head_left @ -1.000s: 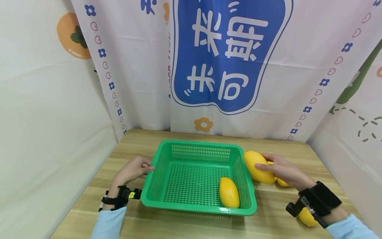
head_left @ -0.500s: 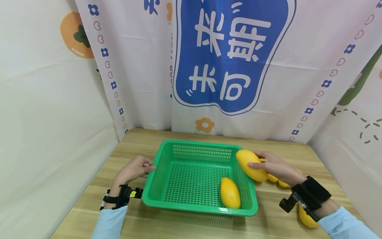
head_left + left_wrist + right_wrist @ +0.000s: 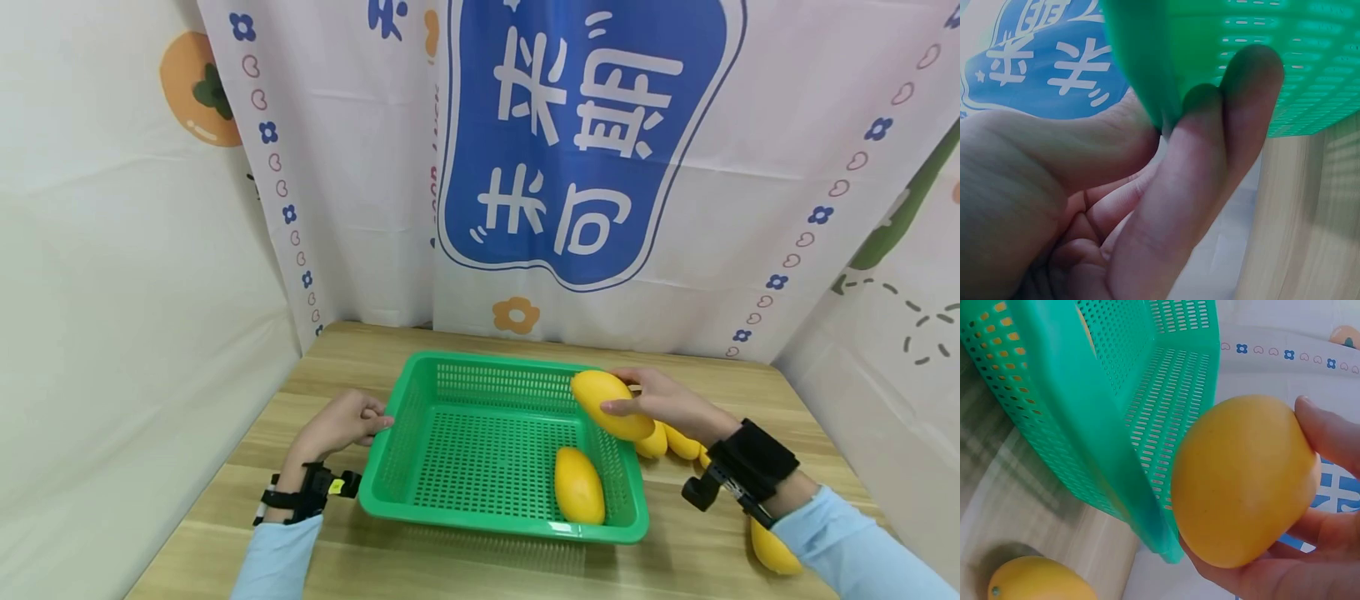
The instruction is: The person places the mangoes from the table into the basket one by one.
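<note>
A green plastic basket (image 3: 495, 525) with slotted walls stands on the wooden table, one yellow mango (image 3: 579, 486) lying in its right front corner. My left hand (image 3: 347, 423) pinches the basket's left rim; in the left wrist view the thumb (image 3: 1116, 140) lies on one side of the rim and fingers (image 3: 1185, 162) on the other. Over the right rim, near the back corner, my right hand (image 3: 671, 403) grips a second mango (image 3: 609, 403). The right wrist view shows this held mango (image 3: 1244, 481) between thumb and fingers, overlapping the basket wall.
Several more mangoes (image 3: 681, 444) lie on the table right of the basket, partly behind the right hand. Another mango (image 3: 774, 546) sits nearer the front, partly covered by the right forearm. A printed white curtain (image 3: 360, 208) closes off the table's back edge.
My right hand has carried its mango left and slightly up, from outside the right wall to above the basket's rim. The left hand keeps its hold on the rim.
</note>
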The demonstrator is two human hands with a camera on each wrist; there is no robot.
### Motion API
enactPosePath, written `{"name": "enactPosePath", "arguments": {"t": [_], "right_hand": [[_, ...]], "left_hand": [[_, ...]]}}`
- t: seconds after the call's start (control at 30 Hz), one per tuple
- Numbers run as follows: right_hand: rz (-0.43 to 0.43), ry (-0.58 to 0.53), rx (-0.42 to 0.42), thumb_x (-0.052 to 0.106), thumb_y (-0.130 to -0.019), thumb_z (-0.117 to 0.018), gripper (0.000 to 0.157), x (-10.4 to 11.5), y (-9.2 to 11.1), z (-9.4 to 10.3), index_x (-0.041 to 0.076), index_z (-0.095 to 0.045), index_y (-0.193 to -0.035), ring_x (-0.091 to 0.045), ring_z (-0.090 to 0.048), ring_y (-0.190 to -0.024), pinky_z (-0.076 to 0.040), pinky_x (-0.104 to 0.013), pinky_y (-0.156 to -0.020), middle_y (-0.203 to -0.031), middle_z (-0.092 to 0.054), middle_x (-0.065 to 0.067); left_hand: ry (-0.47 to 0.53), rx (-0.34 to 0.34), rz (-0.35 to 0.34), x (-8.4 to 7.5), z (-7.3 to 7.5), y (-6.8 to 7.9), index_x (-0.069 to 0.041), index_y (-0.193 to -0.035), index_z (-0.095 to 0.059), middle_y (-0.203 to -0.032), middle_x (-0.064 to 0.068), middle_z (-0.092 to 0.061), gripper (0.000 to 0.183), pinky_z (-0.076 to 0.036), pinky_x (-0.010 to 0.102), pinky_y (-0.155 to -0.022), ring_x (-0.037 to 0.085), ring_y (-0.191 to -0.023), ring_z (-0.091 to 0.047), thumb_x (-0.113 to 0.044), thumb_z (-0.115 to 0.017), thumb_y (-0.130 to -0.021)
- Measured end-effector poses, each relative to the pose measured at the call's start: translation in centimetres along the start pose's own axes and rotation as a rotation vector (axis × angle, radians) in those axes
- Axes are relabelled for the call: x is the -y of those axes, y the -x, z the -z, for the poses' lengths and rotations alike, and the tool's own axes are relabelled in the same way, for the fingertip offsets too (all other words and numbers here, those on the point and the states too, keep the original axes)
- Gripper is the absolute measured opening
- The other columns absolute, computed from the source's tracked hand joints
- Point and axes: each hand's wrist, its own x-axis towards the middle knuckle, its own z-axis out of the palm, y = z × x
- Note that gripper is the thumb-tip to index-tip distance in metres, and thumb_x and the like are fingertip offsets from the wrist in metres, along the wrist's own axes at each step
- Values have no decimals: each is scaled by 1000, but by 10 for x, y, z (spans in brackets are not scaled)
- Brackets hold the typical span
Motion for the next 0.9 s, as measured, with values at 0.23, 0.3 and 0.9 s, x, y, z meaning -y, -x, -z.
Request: {"name": "enactPosePath", "arguments": {"t": [0.23,0.3,0.9], "right_hand": [[8,24,26,37,-86,-69,73,10,-12,-4,0,-39,-141,-40,-42,-124,-36,-64,-103,-140,-44,-25],[16,44,32,35,-86,-69,71,12,-17,-5,-1,-40,-140,-40,-43,-123,-36,-63,-103,-140,-45,-25],[23,99,86,20,-86,-71,56,20,-53,-32,1,-50,-133,-25,-54,-98,-47,-45,-91,-123,-59,-14]], "left_hand": [[4,-7,7,1,-1,0,-13,-62,-35,-55,-5,-30,41,-59,40,-66,9,-52,-38,-9,-61,-94],[4,-4,3,1,-1,0,-13,-62,-35,-56,-5,-30,41,-59,38,-66,9,-52,-39,-10,-61,-94],[21,-6,13,1,-1,1,-7,-68,-50,-58,-4,-36,28,-60,38,-68,11,-57,-49,-10,-61,-94]]}}
